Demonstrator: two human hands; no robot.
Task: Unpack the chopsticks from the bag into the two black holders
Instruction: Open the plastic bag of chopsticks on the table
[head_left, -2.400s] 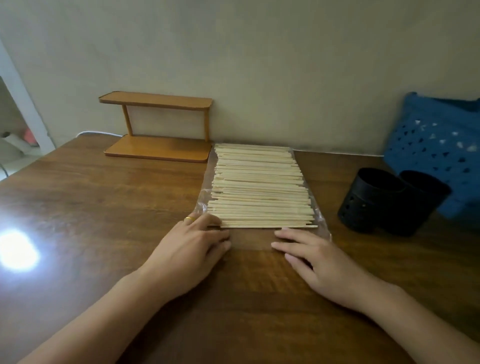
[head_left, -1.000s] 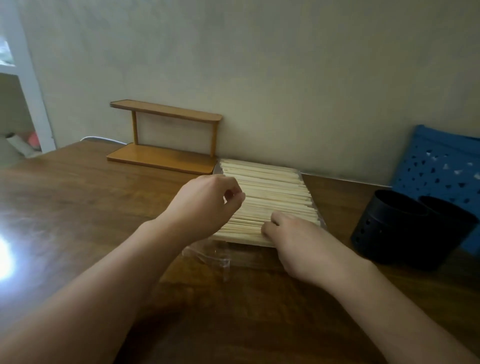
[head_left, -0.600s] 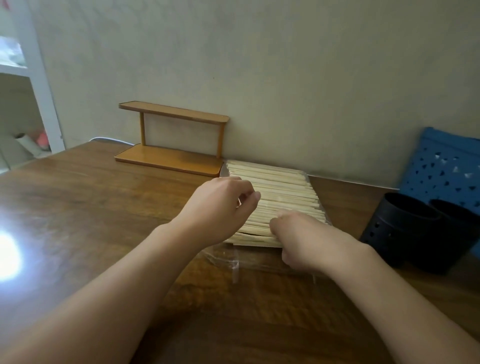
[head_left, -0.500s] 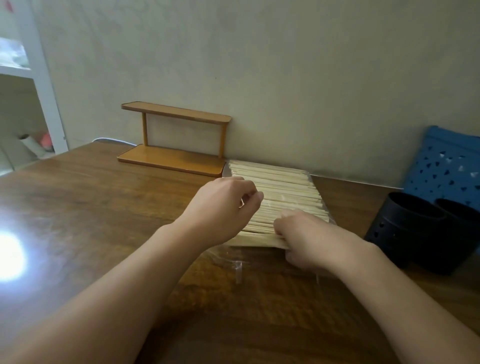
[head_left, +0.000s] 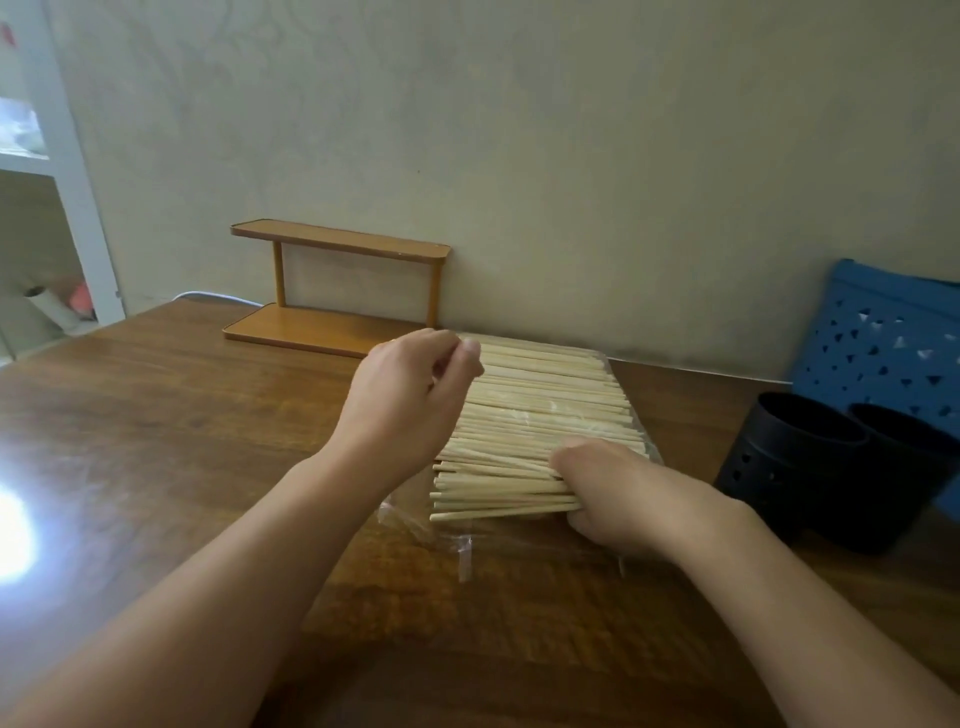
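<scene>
A wide stack of pale wooden chopsticks (head_left: 540, 410) lies in a clear plastic bag (head_left: 415, 519) on the table, with the bag's loose mouth facing me. My left hand (head_left: 410, 400) hovers over the stack's left end, fingertips pinched together, apparently on the bag's thin upper film. My right hand (head_left: 618, 493) is curled around the nearest chopsticks at their right end. Two black perforated holders (head_left: 789, 457) (head_left: 904, 441) stand side by side to the right, and no chopsticks show in them.
A small two-tier wooden shelf (head_left: 337, 291) sits against the wall behind the bag. A blue perforated basket (head_left: 883, 353) leans behind the holders. The brown wooden table (head_left: 182, 441) has a bright glare spot (head_left: 10, 530) at the left edge.
Both hands left the table in front of the bag. The left rose pinched over the stack's left end. The right closed around the near chopsticks, whose ends now stick out unevenly.
</scene>
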